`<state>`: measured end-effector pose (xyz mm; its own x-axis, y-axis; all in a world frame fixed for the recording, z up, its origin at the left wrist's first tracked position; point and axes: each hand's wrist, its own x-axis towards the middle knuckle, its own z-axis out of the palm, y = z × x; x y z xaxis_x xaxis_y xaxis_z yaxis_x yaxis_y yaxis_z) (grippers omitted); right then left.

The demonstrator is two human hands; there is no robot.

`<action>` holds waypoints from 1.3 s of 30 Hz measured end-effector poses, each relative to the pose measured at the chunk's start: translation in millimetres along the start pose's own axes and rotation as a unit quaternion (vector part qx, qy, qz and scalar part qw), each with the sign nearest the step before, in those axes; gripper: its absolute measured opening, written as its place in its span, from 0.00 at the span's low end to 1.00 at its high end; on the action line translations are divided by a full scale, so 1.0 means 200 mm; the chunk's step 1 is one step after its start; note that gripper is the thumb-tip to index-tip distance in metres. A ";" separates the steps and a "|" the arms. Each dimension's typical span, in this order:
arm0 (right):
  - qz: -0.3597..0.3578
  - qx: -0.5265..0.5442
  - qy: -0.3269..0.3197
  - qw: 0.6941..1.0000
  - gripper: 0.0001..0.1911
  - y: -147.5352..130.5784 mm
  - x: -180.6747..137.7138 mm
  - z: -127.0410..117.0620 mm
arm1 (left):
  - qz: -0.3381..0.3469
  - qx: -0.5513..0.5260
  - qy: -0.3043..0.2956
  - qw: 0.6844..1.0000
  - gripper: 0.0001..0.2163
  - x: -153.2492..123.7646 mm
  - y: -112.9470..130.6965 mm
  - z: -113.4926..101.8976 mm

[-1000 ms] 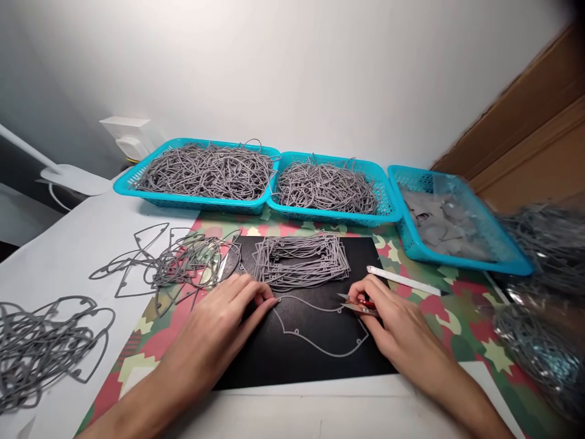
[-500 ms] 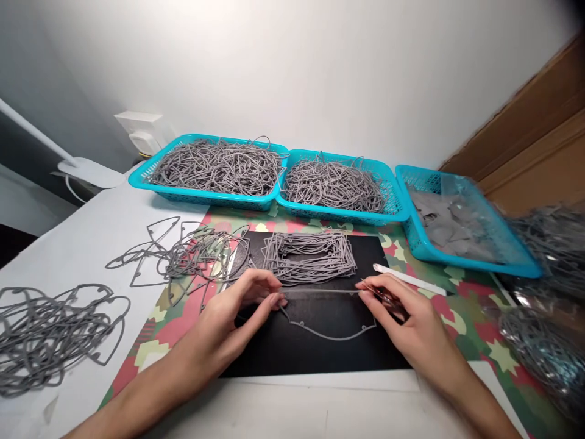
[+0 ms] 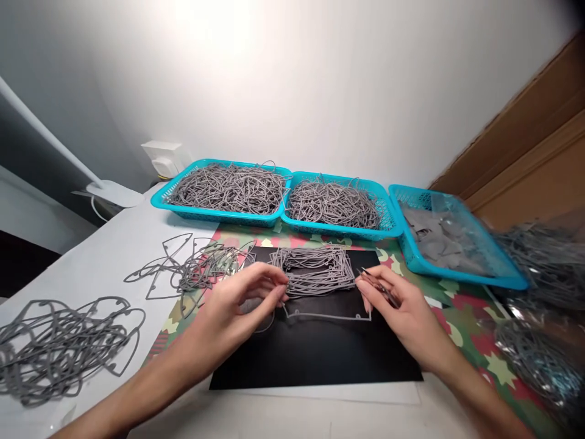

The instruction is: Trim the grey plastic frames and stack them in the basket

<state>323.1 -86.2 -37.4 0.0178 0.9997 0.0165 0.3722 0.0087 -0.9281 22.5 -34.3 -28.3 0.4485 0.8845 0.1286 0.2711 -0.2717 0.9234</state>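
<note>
A thin grey rectangular gasket (image 3: 326, 316) with small tabs is held between my two hands over the black board (image 3: 320, 360). My left hand (image 3: 256, 299) pinches its left end, thumb against fingertips. At its right end, my right hand (image 3: 386, 292) is closed on the gasket and also carries tweezers (image 3: 380, 284), partly hidden by the fingers. The gasket's near side hangs almost straight, while its far side is hard to tell from the stack behind. That stack of grey gaskets (image 3: 315, 283), roughly rectangular, lies just beyond my fingertips on the board.
Two turquoise baskets (image 3: 219, 213) (image 3: 338, 229) heaped with gaskets stand at the back. A third basket (image 3: 461, 274) holds flat grey pieces. Loose gaskets (image 3: 210, 268) and a tangled pile (image 3: 68, 341) lie left. Bagged gaskets (image 3: 539, 360) lie right. A lamp base (image 3: 114, 194) stands at back left.
Both hands have moved the gasket toward the stack, and its near side has gone from sagging to nearly straight. The whole view has shifted slightly.
</note>
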 end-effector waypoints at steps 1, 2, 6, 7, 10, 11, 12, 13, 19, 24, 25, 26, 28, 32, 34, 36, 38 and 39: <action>-0.012 -0.002 -0.005 1.000 0.18 -0.03 0.04 -0.01 | 0.012 0.011 0.010 1.000 0.04 0.03 0.01 -0.02; -0.025 -0.004 -0.009 1.000 0.18 -0.05 0.09 -0.01 | 0.023 0.019 0.025 0.999 0.04 0.07 0.02 -0.03; -0.057 -0.011 -0.018 0.998 0.21 -0.09 0.23 -0.01 | 0.045 0.002 0.097 0.994 0.07 0.18 0.02 -0.05; -0.062 -0.012 -0.017 0.998 0.21 -0.09 0.25 0.00 | 0.042 -0.008 0.107 0.993 0.08 0.19 0.01 -0.05; -0.073 -0.014 -0.012 0.997 0.22 -0.06 0.28 0.02 | 0.026 -0.031 0.113 0.993 0.09 0.19 -0.03 -0.04; -0.075 -0.015 -0.011 0.997 0.22 -0.05 0.27 0.02 | 0.021 -0.034 0.111 0.993 0.10 0.19 -0.04 -0.04; -0.076 -0.018 -0.009 0.997 0.22 -0.04 0.27 0.02 | 0.018 -0.036 0.109 0.993 0.09 0.18 -0.05 -0.04; -0.077 -0.021 -0.007 0.997 0.21 -0.03 0.27 0.03 | 0.014 -0.036 0.106 0.994 0.09 0.17 -0.05 -0.03; -0.075 -0.070 0.027 0.994 0.20 0.01 0.30 0.04 | 0.012 0.026 0.118 0.993 0.09 0.17 -0.07 -0.01; -0.091 -0.147 0.107 0.979 0.15 0.04 0.30 0.02 | 0.074 0.221 0.204 0.951 0.06 0.17 -0.05 -0.08; -0.100 -0.165 0.128 0.973 0.15 0.05 0.29 0.01 | 0.082 0.234 0.206 0.947 0.06 0.16 -0.05 -0.11; -0.109 -0.181 0.150 0.966 0.14 0.06 0.28 0.00 | 0.084 0.239 0.188 0.949 0.07 0.16 -0.05 -0.15; -0.130 -0.206 0.188 0.951 0.13 0.06 0.24 -0.01 | 0.070 0.238 0.094 0.964 0.10 0.14 -0.05 -0.25; -0.177 -0.211 0.139 0.951 0.13 0.04 0.13 0.07 | 0.024 0.248 -0.070 0.966 0.15 0.11 -0.12 -0.40; -0.220 -0.208 0.028 0.953 0.10 0.01 0.06 0.16 | 0.030 0.247 -0.090 0.964 0.15 0.11 -0.16 -0.44; -0.293 -0.221 -0.101 0.925 0.06 -0.02 0.00 0.28 | 0.032 0.246 -0.106 0.963 0.15 0.12 -0.19 -0.46; -0.339 -0.275 -0.171 0.883 0.18 -0.04 -0.04 0.39 | 0.027 0.251 -0.129 0.959 0.17 0.14 -0.21 -0.47; -0.347 -0.303 -0.183 0.869 0.22 -0.04 -0.05 0.44 | 0.025 0.251 -0.140 0.958 0.17 0.14 -0.22 -0.47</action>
<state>238.7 -93.9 -63.3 -0.6602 0.7001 0.2721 0.5979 0.7091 -0.3737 -56.7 39.0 -31.6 0.6636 0.7481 0.0018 0.5863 -0.5216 0.6198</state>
